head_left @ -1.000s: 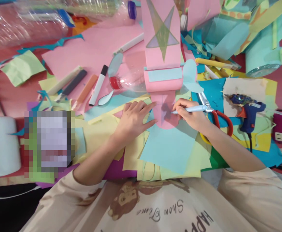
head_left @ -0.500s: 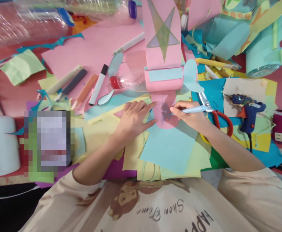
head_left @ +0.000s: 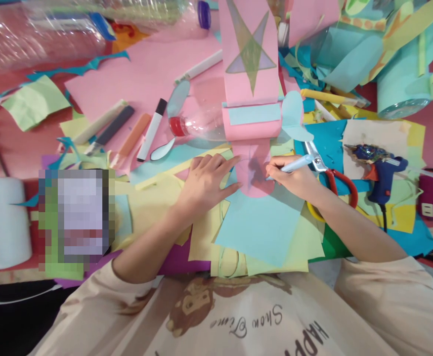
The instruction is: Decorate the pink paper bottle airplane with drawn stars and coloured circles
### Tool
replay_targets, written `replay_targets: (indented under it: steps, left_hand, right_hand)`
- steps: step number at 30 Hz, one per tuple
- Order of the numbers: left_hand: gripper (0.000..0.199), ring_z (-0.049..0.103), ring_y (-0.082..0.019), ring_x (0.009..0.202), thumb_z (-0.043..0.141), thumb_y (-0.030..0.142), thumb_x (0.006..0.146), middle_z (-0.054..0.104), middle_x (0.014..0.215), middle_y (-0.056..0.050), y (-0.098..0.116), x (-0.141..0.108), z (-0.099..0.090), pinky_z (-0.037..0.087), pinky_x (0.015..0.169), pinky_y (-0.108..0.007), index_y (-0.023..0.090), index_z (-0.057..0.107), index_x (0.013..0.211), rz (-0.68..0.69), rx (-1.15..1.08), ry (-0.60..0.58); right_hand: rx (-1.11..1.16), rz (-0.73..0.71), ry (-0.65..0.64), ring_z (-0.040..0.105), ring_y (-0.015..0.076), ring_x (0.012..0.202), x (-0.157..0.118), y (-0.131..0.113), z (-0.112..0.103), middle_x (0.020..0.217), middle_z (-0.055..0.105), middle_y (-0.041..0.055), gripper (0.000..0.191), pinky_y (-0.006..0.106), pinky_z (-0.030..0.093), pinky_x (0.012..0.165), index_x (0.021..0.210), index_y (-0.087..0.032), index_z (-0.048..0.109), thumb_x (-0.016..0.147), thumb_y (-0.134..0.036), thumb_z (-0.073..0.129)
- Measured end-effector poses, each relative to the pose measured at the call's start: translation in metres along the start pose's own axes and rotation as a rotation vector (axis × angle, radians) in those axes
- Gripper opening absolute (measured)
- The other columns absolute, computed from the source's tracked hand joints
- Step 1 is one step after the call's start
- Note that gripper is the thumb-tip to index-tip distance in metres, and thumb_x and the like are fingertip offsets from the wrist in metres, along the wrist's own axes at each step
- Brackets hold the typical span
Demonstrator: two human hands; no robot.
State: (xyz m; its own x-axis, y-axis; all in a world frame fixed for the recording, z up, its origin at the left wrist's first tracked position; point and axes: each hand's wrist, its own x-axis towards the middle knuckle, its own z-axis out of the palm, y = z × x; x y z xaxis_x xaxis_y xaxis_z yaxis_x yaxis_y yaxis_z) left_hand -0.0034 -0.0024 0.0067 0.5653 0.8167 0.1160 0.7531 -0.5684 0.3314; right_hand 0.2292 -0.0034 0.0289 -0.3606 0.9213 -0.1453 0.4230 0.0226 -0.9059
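My right hand (head_left: 294, 175) is closed around a light blue pen (head_left: 296, 163), its tip down at the right side of a rounded pink paper piece (head_left: 251, 183). Faint drawn lines show on that pink paper. With fingers spread, my left hand (head_left: 209, 180) lies flat, thumb and index finger on the pink paper's left edge. Just beyond lies a clear plastic bottle (head_left: 205, 122) with a red cap, wrapped in a pink paper band (head_left: 251, 131). Under the pink piece is a light blue sheet (head_left: 261, 230).
Scissors (head_left: 331, 180) with red and yellow handles lie beside my right forearm. Farther right is a blue glue gun (head_left: 381, 183). Several markers (head_left: 151, 131) lie at left, near a blurred phone-like object (head_left: 81, 212). Large clear bottles (head_left: 38, 39) stand at the far left.
My right hand has shifted slightly right and toward me, and the pen is tilted more steeply. My left hand and the pink paper stay in place.
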Motion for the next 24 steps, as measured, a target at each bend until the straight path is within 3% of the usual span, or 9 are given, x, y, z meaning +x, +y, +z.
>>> replay_targets:
  steps: [3,9,16,21,24]
  left_hand:
    - [0.047,0.052,-0.023,0.082,0.06,0.039,0.087,0.058,0.085,-0.005,0.0004,-0.0001,-0.0002,0.035,0.077,-0.035,0.019,0.057,0.13,0.0,0.001,0.004]
    - [0.047,0.052,-0.022,0.082,0.06,0.04,0.087,0.058,0.085,-0.005,0.0001,-0.0002,0.0009,0.036,0.078,-0.035,0.021,0.056,0.129,-0.013,0.004,-0.003]
    - [0.046,0.052,-0.022,0.083,0.059,0.04,0.087,0.057,0.086,-0.004,0.0005,-0.0001,0.0001,0.036,0.079,-0.035,0.022,0.055,0.129,-0.03,-0.009,-0.02]
    - [0.046,0.052,-0.023,0.084,0.058,0.04,0.087,0.057,0.085,-0.004,0.0006,0.0001,0.0001,0.037,0.08,-0.036,0.022,0.055,0.13,-0.038,-0.018,-0.033]
    - [0.047,0.052,-0.023,0.083,0.058,0.041,0.087,0.057,0.086,-0.005,-0.0003,-0.0002,0.0007,0.037,0.079,-0.036,0.022,0.055,0.129,-0.028,-0.018,-0.022]
  right_hand:
    - [0.008,0.011,-0.012,0.033,0.0073,0.05,0.0003,0.0002,-0.0004,0.053,0.039,-0.0055,0.032,0.025,0.025,0.05,0.056,-0.019,0.04,0.087,-0.02,0.05]
    - [0.003,-0.015,0.031,0.042,0.0093,0.056,-0.0001,0.0029,-0.0002,0.058,0.047,-0.0034,0.032,0.025,0.031,0.054,0.066,-0.018,0.05,0.092,-0.038,0.05]
    - [0.004,0.05,-0.06,0.035,0.0082,0.053,-0.0003,0.0012,0.0001,0.056,0.042,-0.0041,0.027,0.026,0.026,0.051,0.057,-0.018,0.043,0.083,-0.017,0.05]
    - [0.011,0.022,-0.009,0.035,0.0088,0.053,-0.0005,-0.0003,-0.0001,0.055,0.041,-0.0043,0.029,0.026,0.027,0.052,0.058,-0.019,0.044,0.086,-0.023,0.049]
    - [-0.008,0.05,-0.078,0.036,0.0089,0.054,-0.0008,-0.0013,-0.0015,0.057,0.043,-0.0035,0.027,0.026,0.026,0.052,0.058,-0.019,0.043,0.084,-0.02,0.049]
